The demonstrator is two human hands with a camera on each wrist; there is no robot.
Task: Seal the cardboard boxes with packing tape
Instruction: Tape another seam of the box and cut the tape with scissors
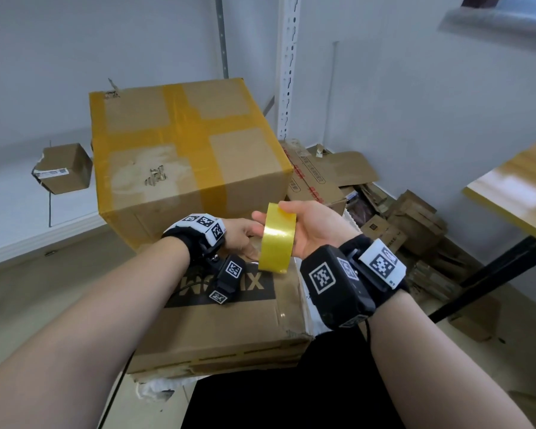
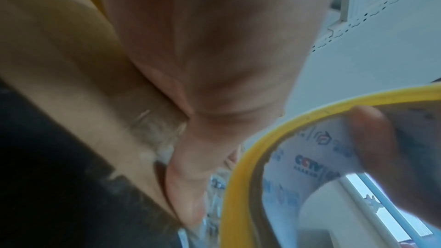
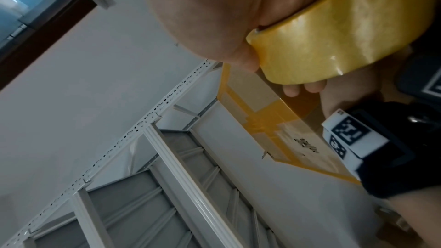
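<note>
My right hand [image 1: 316, 224] grips a roll of yellow packing tape [image 1: 276, 239] on edge, thumb on top and fingers through the core [image 2: 310, 157]. It hangs above a flat brown box with black print [image 1: 229, 320]. My left hand [image 1: 239, 236] is at the roll's left side, its fingertips [image 3: 292, 90] curled against the outer face [image 3: 346, 35]. They seem to pinch the loose tape end. Behind stands a large cardboard box [image 1: 183, 144] crossed with yellow tape strips.
A small carton [image 1: 64, 168] sits on the white shelf at left. Flattened and stacked cartons [image 1: 384, 212] fill the floor at right. A yellow-topped table [image 1: 523, 187] with black legs stands far right. A white slotted shelf upright [image 1: 287, 72] rises behind the big box.
</note>
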